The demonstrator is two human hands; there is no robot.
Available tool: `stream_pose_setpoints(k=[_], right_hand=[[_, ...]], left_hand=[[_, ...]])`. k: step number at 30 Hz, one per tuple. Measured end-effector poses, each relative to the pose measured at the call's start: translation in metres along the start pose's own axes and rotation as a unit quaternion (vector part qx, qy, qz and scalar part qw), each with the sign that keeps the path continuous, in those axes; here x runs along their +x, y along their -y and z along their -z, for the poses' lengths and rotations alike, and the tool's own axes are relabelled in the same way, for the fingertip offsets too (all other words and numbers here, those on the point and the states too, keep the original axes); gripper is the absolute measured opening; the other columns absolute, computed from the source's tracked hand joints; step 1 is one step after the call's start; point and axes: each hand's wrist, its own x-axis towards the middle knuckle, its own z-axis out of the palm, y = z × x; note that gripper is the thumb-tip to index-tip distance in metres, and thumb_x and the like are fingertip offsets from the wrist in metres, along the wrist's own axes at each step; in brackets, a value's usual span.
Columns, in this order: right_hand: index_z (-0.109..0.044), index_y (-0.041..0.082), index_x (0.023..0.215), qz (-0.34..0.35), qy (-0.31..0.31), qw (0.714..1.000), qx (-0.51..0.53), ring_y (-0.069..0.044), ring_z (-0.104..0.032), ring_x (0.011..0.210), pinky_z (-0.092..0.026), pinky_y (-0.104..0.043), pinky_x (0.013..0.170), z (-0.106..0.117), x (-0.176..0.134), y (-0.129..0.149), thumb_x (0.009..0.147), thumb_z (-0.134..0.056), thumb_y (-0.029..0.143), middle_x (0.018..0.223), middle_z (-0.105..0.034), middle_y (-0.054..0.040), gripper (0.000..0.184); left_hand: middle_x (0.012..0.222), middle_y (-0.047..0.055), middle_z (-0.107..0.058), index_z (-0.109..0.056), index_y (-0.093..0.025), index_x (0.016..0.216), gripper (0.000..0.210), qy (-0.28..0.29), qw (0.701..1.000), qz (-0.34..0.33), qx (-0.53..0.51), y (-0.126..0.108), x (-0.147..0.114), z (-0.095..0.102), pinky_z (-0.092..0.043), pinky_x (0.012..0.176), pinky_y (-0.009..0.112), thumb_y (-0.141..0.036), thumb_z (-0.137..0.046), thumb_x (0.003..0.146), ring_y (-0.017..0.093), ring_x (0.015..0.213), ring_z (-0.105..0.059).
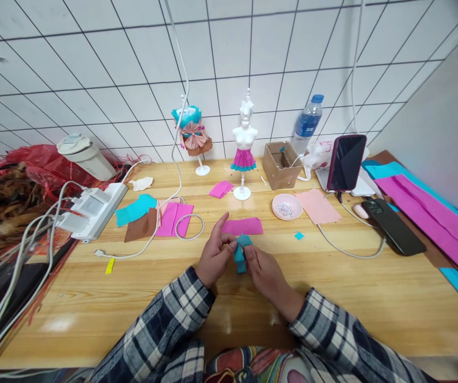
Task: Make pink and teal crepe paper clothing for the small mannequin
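While left hand (216,256) and right hand (267,270) pinch the blue paper (241,264) near centre — both grips closed — look far right: a bottle (311,109), blue label (307,126), white lettering too small to read!

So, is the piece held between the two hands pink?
No, the small folded piece between the left hand and the right hand is turquoise.

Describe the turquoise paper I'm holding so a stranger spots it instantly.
On the pale wooden table, find the plaid-sleeved bare left hand and bare right hand, close together. At their fingertips is a small turquoise paper piece, held, unlike the loose turquoise paper scrap lying to its right.
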Motion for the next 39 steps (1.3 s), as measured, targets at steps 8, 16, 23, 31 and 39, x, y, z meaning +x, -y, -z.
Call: stream_pose_setpoints(k=[8,16,23,31,39], right_hand=[[-0.05,0.022,0.078,0.009,-0.002,1.0,0.006,-0.016,-0.052,0.065,-0.035,-0.026,0.06,0.002,-0.002,0.0,0.1,-0.019,0.047,0.07,-0.058,-0.0007,0.045],[-0.049,0.022,0.074,0.003,-0.002,1.0,0.014,-0.016,-0.052,0.064,-0.036,-0.026,0.06,-0.001,0.002,0.001,0.099,-0.019,0.049,0.069,-0.057,0.0,0.047],[-0.058,0.025,0.1,0.019,-0.005,0.999,-0.025,-0.019,-0.064,0.075,-0.043,-0.028,0.063,0.058,-0.045,-0.014,0.099,-0.025,0.044,0.083,-0.069,-0.0023,0.038],[-0.059,0.024,0.108,0.103,-0.038,0.934,-0.341,-0.023,-0.061,0.089,-0.044,-0.033,0.072,0.095,-0.025,-0.056,0.094,-0.045,0.039,0.096,-0.066,-0.0073,0.025],[-0.057,0.021,0.12,0.161,-0.075,0.93,-0.322,-0.028,-0.051,0.105,-0.038,-0.043,0.092,0.071,-0.02,-0.032,0.09,-0.054,0.035,0.114,-0.061,-0.0105,0.033]], left_hand=[[0.082,0.0,-0.059,-0.017,-0.024,0.15,0.077,0.0,0.996,-0.017,0.088,0.0,-0.002,0.002,-0.042,0.078,0.027,-0.029,-0.061,0.087,0.013,0.075,-0.053],[0.082,0.001,-0.061,-0.013,-0.023,0.151,0.079,0.011,0.997,-0.007,0.07,0.002,-0.002,-0.003,-0.044,0.077,0.029,-0.031,-0.059,0.088,0.014,0.079,-0.057],[0.071,-0.005,-0.058,-0.03,-0.018,0.144,0.075,-0.101,0.991,0.078,0.041,-0.044,0.002,0.028,-0.045,0.055,0.021,-0.032,-0.067,0.081,0.008,0.054,-0.055],[0.079,-0.001,-0.067,-0.049,-0.019,0.13,0.065,-0.21,0.969,-0.076,0.102,-0.103,0.083,0.055,-0.055,0.072,0.026,-0.032,-0.074,0.071,0.013,0.073,-0.069],[0.122,0.013,-0.061,-0.065,-0.019,0.115,0.049,-0.136,0.914,-0.027,0.38,-0.061,0.071,0.061,-0.04,0.102,0.049,-0.016,-0.071,0.066,0.03,0.112,-0.057]])
